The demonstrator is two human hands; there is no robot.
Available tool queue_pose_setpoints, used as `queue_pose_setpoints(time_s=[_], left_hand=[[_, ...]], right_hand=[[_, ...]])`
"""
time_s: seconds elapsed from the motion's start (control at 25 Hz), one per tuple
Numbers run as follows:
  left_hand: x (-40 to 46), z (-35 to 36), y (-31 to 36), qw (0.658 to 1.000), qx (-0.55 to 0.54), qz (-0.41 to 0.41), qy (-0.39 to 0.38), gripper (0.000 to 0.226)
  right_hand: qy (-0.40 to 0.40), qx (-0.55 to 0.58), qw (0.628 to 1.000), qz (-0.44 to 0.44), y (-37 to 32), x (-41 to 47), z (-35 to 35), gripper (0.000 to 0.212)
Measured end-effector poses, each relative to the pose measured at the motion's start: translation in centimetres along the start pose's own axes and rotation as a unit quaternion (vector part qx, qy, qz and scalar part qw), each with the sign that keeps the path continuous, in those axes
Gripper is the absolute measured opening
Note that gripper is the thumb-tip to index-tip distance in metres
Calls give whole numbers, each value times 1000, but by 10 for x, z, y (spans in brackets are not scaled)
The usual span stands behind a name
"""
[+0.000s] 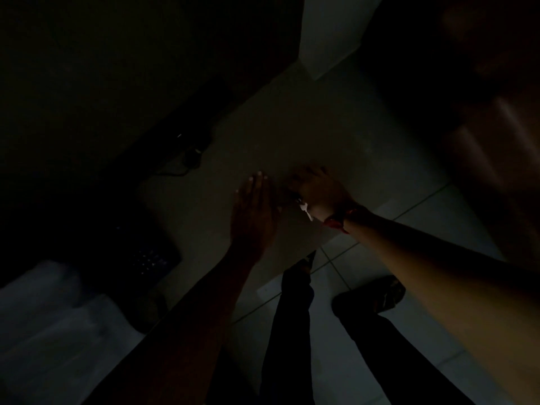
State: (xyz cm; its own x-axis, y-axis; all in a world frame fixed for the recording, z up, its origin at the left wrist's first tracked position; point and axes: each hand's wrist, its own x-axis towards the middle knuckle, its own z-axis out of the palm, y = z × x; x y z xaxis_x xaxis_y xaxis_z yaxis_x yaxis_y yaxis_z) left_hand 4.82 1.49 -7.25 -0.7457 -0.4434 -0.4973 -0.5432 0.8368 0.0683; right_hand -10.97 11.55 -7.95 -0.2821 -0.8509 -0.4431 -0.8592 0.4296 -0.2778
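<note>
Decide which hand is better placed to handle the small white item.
Right, probably: the right hand is curled right at the small white item, perhaps holding it; the left hand is flat, fingers straight, over the pale surface.

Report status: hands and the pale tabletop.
Left hand flat, fingers straight, on pale tabletop. Right hand beside it, grip unreadable in the dark, small white piece at its wrist. Dark cable lies left, clear of both.

The room is very dim, with a pale bench [306, 121] running diagonally through the middle of the frame and a light tiled floor [438, 211] with thin grout lines at lower right. A pale wall [327, 30] shows at top centre. The glossy brown shape [496, 147] at right may be wooden furniture.
</note>
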Motion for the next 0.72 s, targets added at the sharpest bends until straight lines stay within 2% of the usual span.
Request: queue_pose_setpoints(time_s=[0.12,0.24,0.32,0.48,0.64,0.72], left_hand=[[-4,-2,-3,1000,-9,9,-24,67],[-8,-47,8,999,-41,18,-13,68],[-5,-88,19,999,-35,27,7,70],[-6,-183,41,996,-9,57,65,71],[-14,-283,67,988,17,95,124,68],[-21,-343,86,981,25,117,150,69]], right_hand=[[4,71,997,13,1,-13,1,45],[49,110,992,44,6,-34,-45,43],[101,139,984,48,12,-46,-89,38],[146,174,973,35,21,-76,-191,17],[219,179,957,71,33,-110,-289,8],[259,157,950,79,41,-135,-343,13]])
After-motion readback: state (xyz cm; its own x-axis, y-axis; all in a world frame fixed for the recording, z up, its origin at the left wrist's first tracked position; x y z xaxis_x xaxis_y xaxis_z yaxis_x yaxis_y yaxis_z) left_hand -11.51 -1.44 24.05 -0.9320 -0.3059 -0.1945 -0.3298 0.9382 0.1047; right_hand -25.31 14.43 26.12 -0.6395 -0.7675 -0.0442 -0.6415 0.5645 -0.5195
